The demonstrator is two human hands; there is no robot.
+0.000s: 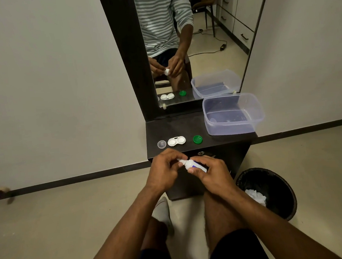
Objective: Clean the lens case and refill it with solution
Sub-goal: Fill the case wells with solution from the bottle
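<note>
Both hands work just in front of the dresser's front edge, above the knees. Right hand grips the solution bottle around its body, nozzle pointing left. Left hand pinches the bottle's tip or cap with curled fingers; whether the cap is going on or coming off cannot be told.

Lens case lies on the dark dresser top near the front edge, both wells uncovered. Clear lid sits just beside it on the left; green lid sits apart on the right. Liquid in the wells cannot be made out.

Judgement: case is opened; refilling and capping both wells appear to be left.

Clear plastic tub fills the right rear of the top, overhanging its right edge. Bare surface remains behind the case, up to the mirror. Black bin stands on the floor at right.
</note>
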